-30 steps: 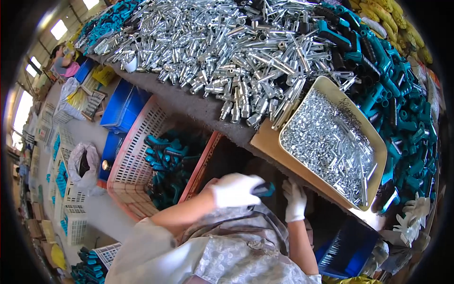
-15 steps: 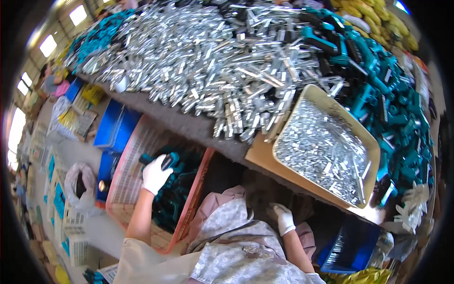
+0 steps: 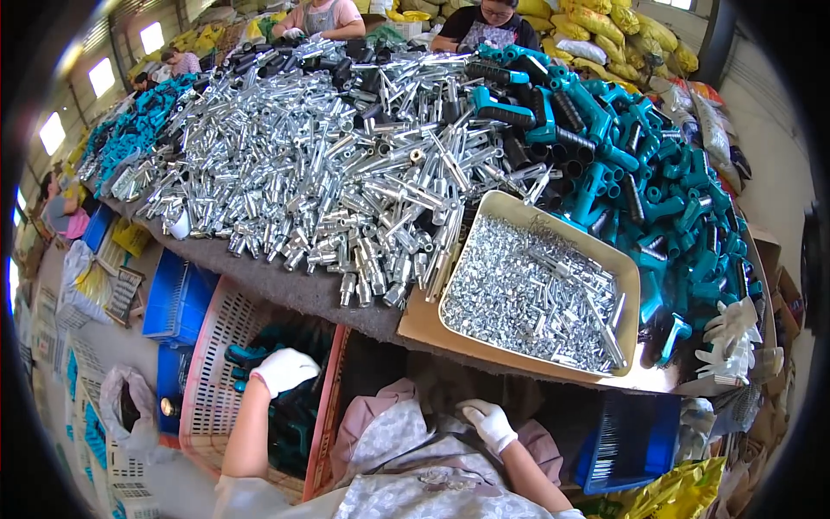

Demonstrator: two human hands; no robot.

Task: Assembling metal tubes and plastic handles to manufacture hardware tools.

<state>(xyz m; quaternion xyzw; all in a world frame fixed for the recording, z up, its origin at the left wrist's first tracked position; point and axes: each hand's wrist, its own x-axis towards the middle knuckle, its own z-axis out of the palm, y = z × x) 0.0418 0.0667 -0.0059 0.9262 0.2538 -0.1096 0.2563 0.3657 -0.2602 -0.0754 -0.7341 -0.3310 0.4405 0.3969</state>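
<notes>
My left hand (image 3: 285,372), in a white glove, is over a red-rimmed plastic crate (image 3: 216,381) holding teal and black pistol-shaped tool housings (image 3: 298,424). Its fingers reach to the right with no housing showing in them; their undersides are hidden. Near my lap, my right hand (image 3: 489,426), also gloved, hangs below the table edge with loosely bent fingers, apparently holding nothing. On the table in front lies a wide heap of shiny metal shafts (image 3: 303,164). A cream tray (image 3: 635,320) of small metal parts stands on cardboard at the edge.
More teal tool housings (image 3: 596,173) are piled at the right of the table. White gloves (image 3: 731,342) lie at its right end. Blue bins (image 3: 177,298) stand left of the crate, another blue bin (image 3: 627,445) at lower right. Two people work across the table.
My left hand earlier gripped a teal and black tool housing, which no longer shows in it. The view has tilted up, bringing people across the table into sight. My right hand stays near my lap.
</notes>
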